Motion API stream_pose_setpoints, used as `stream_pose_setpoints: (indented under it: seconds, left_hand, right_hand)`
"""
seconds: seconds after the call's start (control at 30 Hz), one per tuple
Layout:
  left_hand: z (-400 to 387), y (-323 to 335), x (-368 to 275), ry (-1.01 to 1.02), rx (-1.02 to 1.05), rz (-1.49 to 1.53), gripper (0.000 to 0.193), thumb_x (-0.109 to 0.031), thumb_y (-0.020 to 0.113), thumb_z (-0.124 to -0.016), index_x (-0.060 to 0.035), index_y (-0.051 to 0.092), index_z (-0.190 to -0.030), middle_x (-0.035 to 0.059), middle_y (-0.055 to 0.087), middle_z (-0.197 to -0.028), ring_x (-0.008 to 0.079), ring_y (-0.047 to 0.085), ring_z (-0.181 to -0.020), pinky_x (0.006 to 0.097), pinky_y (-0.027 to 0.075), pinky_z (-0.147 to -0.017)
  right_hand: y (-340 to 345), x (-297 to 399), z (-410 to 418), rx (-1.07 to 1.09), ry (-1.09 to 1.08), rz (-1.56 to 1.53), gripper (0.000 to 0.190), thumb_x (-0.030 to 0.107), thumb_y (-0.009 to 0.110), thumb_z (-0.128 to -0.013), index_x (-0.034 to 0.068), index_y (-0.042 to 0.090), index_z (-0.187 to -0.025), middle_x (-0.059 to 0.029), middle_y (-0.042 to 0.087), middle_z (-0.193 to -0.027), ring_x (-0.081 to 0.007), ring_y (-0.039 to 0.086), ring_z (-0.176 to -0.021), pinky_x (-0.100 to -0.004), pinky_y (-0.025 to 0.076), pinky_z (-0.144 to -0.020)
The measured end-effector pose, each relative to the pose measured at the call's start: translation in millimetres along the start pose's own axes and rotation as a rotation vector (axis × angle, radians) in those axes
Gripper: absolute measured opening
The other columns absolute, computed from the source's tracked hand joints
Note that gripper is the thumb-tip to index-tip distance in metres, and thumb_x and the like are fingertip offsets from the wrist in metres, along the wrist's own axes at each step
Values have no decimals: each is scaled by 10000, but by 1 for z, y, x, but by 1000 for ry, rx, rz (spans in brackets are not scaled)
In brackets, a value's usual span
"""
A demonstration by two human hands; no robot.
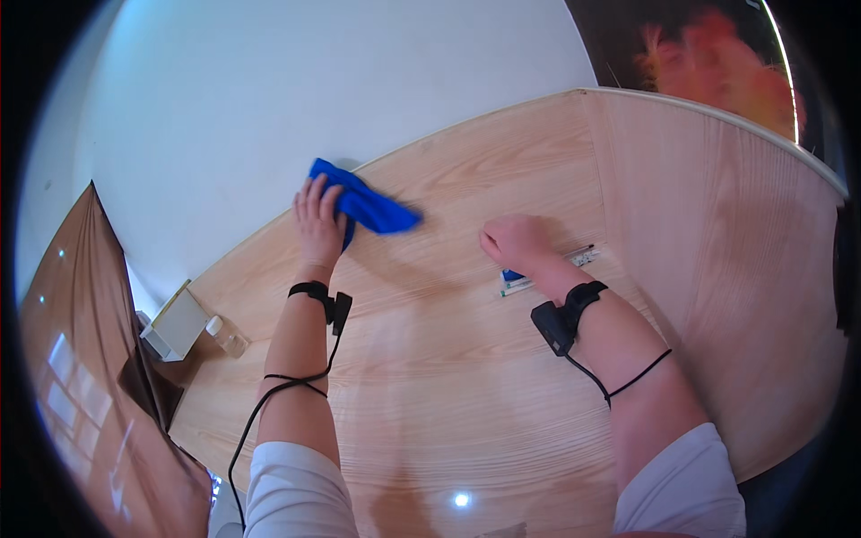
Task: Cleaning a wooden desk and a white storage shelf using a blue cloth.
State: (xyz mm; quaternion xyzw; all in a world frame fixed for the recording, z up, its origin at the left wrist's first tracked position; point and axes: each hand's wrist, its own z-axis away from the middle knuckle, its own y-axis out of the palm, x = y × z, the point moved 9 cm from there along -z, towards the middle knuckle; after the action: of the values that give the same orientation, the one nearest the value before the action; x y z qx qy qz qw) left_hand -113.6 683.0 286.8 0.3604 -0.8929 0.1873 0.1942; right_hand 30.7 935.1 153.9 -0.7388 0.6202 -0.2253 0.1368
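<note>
My left hand grips a blue cloth at the back edge of a light wood-grain desk, close to the white wall. The cloth hangs out to the right of my fingers, slightly blurred. Farther right, my right hand is curled into a loose fist above the desktop, and nothing shows in it. Beneath its wrist lie several pens and a blue item, partly covered by my forearm. Each forearm wears a black strapped device with a cable.
At the left stand a white box and a clear bottle with a white cap. A brown curtain hangs beside them. A wood panel borders the desk on the right. Behind is the white wall.
</note>
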Motion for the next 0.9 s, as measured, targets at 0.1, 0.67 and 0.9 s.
stream_pose_setpoints:
  seconds: [0.1, 0.67, 0.9]
  left_hand:
    - [19, -3, 3, -185, -110, 43, 537, -101, 710, -840, -136, 530, -1345, 167, 459, -1499, 440, 376, -1424, 584, 294, -1181]
    - [43, -10, 47, -205, -66, 27, 487, -23, 650, -875, -130, 521, -1332, 173, 456, -1500, 442, 390, -1412, 568, 318, -1174]
    - [139, 0, 6, -118, 125, 62, 517, -32, 666, -816, -124, 543, -1310, 165, 462, -1500, 430, 365, -1447, 563, 295, -1195]
  right_hand:
    - [-1, 7, -5, -8, -19, 5, 226, 279, 613, -886, 115, 721, -773, -126, 710, -769, -355, 687, -719, -482, 541, -641]
    - [3, 5, 3, -75, -77, 84, 207, 266, 635, -865, 120, 698, -732, -97, 701, -751, -320, 682, -714, -446, 549, -624]
    - [2, 14, 4, -90, -88, 68, 201, 258, 633, -871, 124, 690, -732, -100, 692, -747, -315, 683, -717, -448, 549, -629]
